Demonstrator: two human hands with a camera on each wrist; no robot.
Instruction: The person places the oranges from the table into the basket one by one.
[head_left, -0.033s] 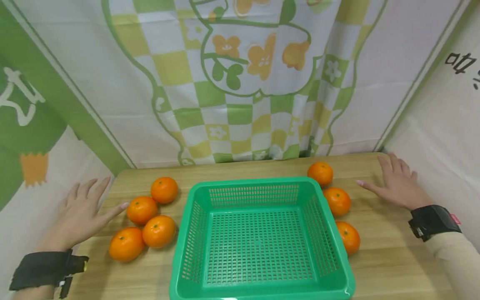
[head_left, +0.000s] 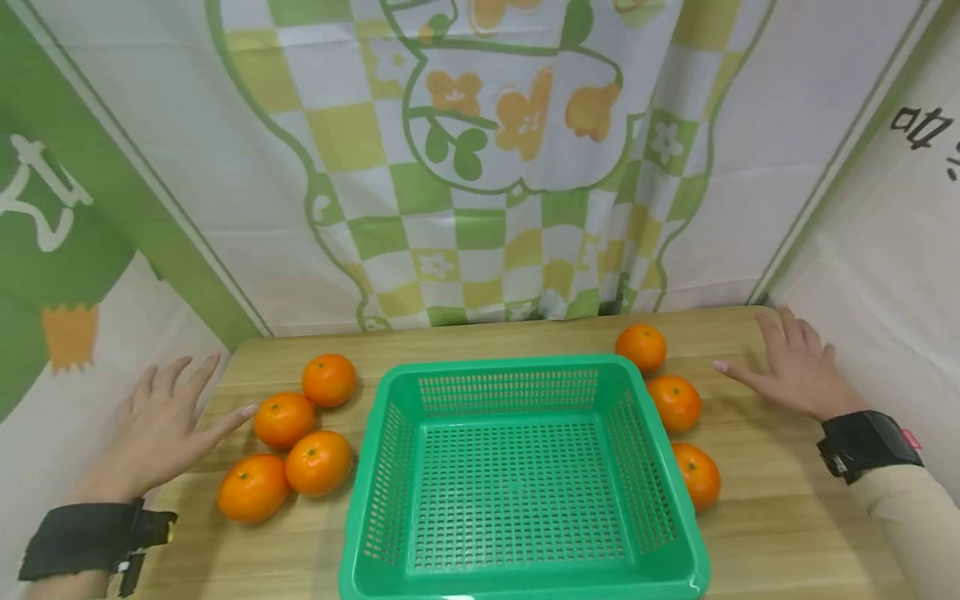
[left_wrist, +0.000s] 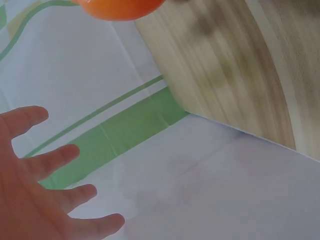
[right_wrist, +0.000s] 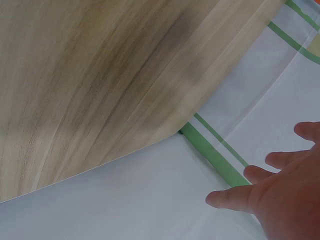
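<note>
An empty green plastic basket stands mid-table. Several oranges lie left of it, the nearest to my left hand being one orange just off the thumb tip. That hand is spread flat at the table's left edge and holds nothing; the left wrist view shows its straight fingers over the cloth, with an orange at the top. Three oranges lie right of the basket, the middle one closest to my right hand, which rests open on the far right corner. Its fingers hang past the table edge.
The wooden table is closed in by a patterned cloth backdrop behind and white cloth walls at both sides. Black wrist straps sit on both arms. Bare wood shows in front of the right-hand oranges.
</note>
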